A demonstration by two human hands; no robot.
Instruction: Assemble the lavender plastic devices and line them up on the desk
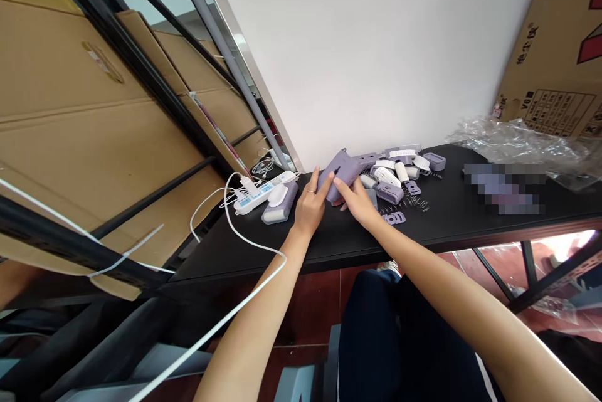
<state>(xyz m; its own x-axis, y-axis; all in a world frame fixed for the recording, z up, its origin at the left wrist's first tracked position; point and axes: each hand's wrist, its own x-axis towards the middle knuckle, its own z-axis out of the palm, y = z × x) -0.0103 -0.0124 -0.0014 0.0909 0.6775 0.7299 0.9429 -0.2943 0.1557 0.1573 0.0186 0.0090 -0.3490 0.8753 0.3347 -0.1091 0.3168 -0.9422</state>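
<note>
Big carton [545, 85] at R edge, printed side showing, cut off by the frame; contents n/v. Clear plastic bag [531, 142] crumpled by its base, partly on the table [451, 226]; can't tell if anything's in it. Small purple tray [433, 161] at the back R of the parts pile [388, 176], open side up; too small to make out what's inside. Power strip [268, 192] to the L w/ white plugs in it; a purple-and-white unit [281, 204] just beside, on the table.

Purple case [345, 167] is btwn both hands, near table ctr, L of the pile, tilted. L hand [310, 204] (ring on) grips its L side, w/ fingers laid along the near face. R hand [361, 204] grips the lower R side, thumb on the near face, tip close to the L fingertip. Dark mark on the case by the tips; can't tell if slot or print. Can't tell either if case touches table.

Undersides of both hands & far side of case hidden. Pile incl. white brush heads [388, 177] & thin coils [416, 201], overlapping, hard to count. Pixelated patch [501, 189] on table R, unreadable. White cord [256, 295] crosses L forearm, cut off at bottom.
</note>
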